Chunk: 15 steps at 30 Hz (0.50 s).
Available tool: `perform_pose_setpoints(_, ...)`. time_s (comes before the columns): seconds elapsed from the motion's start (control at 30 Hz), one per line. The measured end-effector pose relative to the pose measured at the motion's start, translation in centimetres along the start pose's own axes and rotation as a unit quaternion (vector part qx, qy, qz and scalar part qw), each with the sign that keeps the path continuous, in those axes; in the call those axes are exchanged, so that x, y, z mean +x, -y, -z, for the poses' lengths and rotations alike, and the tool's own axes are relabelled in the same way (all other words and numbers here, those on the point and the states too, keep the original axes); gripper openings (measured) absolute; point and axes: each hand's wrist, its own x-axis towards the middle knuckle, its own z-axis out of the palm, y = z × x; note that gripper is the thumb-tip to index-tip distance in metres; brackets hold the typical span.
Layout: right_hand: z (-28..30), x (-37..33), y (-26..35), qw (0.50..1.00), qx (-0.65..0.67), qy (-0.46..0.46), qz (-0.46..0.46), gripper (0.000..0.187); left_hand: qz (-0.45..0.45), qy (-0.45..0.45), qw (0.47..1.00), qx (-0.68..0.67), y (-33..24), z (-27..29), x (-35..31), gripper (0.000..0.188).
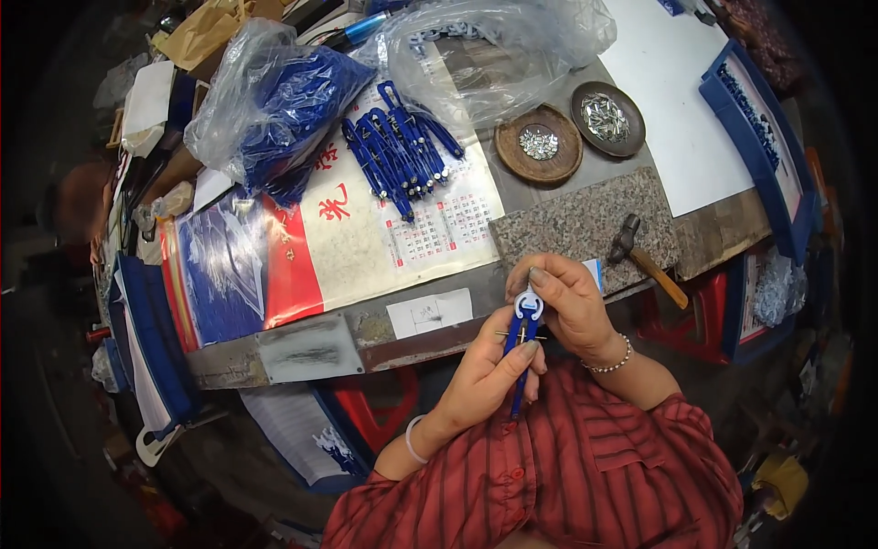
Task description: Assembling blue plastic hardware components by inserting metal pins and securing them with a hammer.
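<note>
My left hand [483, 368] is closed around a slim blue two-legged tool [519, 373] with a white, C-shaped piece at its head. Thin brass-coloured pins stick out sideways near the middle of the tool. Over the white piece, my right hand [574, 306] pinches with thumb and fingers at the head. Whether a small part is between those fingertips is hidden. Both hands are just off the table's front edge, before a speckled stone slab [567, 220]. On the slab's right side rests a hammer [626, 242] with a wooden handle.
A pile of similar blue pieces [402, 151] lies on a printed poster [347, 265]. Behind are plastic bags [283, 101] with blue parts. Two bowls, one brown [512, 169] and one darker [633, 137], hold small metal parts. A blue tray [788, 197] stands right.
</note>
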Motion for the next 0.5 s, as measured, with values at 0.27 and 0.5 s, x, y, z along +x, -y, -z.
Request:
perform_pose_setpoints(0.27,0.23,0.13,-0.03,0.999,0.035,-0.001,-0.019,0.024,-0.005,-0.001,1.000,-0.022,0.29,-0.04,0.19,0.039)
perform_pose_setpoints(0.5,0.46,0.05,0.07,0.998,0.044,-0.001,-0.037,0.025,-0.002,-0.010,1.000,-0.012,0.13,-0.24,0.28,0.040)
